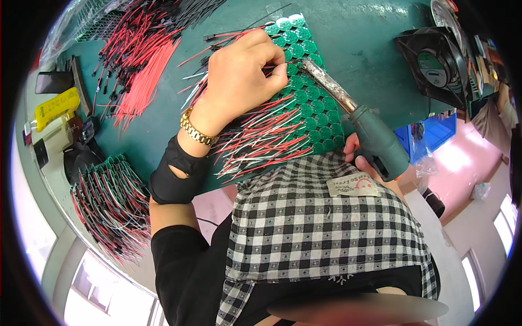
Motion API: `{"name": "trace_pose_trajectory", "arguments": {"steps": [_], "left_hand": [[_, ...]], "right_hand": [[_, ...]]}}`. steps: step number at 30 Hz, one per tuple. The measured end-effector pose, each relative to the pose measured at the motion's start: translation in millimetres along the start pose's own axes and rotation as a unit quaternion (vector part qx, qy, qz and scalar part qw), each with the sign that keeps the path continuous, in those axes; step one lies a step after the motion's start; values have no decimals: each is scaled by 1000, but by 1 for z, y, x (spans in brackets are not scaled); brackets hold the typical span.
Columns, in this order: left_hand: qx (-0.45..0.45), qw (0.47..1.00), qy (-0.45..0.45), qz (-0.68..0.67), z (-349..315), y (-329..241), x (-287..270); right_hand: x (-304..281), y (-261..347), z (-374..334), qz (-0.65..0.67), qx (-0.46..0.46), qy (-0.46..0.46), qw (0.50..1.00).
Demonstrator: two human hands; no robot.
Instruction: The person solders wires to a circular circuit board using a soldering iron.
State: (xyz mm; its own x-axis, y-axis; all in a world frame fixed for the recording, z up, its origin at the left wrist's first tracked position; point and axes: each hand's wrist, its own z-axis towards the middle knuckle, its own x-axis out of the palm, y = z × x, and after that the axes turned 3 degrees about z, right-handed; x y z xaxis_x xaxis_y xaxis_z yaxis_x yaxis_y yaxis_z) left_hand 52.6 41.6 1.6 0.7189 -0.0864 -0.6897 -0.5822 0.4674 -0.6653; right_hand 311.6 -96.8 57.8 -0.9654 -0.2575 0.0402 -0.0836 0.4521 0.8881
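Observation:
A panel of round green circuit boards [321,117] lies on the bench before me, with red, white and black wires [261,138] running out from its left side. Over the panel's upper left part, my left hand [244,76] is closed in a pinch on a thin wire [267,69], mostly hidden by the fingers. My right hand [353,148], partly covered by the tool and the apron, grips a soldering iron [378,138] by its dark green handle. The iron's metal tip points at the boards just right of my left fingertips.
Bundles of red and black wires [144,81] lie at the far left. A stack of wired boards [111,206] sits at the near left, below a yellow package [57,108]. A black fan [435,68] stands at the right, with a blue bin [435,136] below the bench edge.

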Motion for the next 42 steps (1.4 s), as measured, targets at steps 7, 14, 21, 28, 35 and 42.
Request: {"name": "trace_pose_trajectory", "arguments": {"steps": [7, 14, 21, 28, 35, 42], "left_hand": [[16, 1000, -4, 7, 1, -1, 1], [18, 1000, -12, 20, 0, 1, 2], [32, 999, 1, 17, -1, 1, -1], [40, 999, -4, 34, 0, 0, -2], [36, 998, -7, 42, 0, -1, -3], [36, 999, -11, 32, 1, -2, -3]], "right_hand": [[-4, 7, -3, 46, 38, 38, 997], [0, -22, -10, -139, -4, -19, 990], [2, -28, -1, -243, -141, -54, 958], [1, -27, 0, -272, -149, -59, 949], [6, -20, 1, -149, -112, -42, 982], [16, -32, -5, 32, -137, -88, 986]]}}
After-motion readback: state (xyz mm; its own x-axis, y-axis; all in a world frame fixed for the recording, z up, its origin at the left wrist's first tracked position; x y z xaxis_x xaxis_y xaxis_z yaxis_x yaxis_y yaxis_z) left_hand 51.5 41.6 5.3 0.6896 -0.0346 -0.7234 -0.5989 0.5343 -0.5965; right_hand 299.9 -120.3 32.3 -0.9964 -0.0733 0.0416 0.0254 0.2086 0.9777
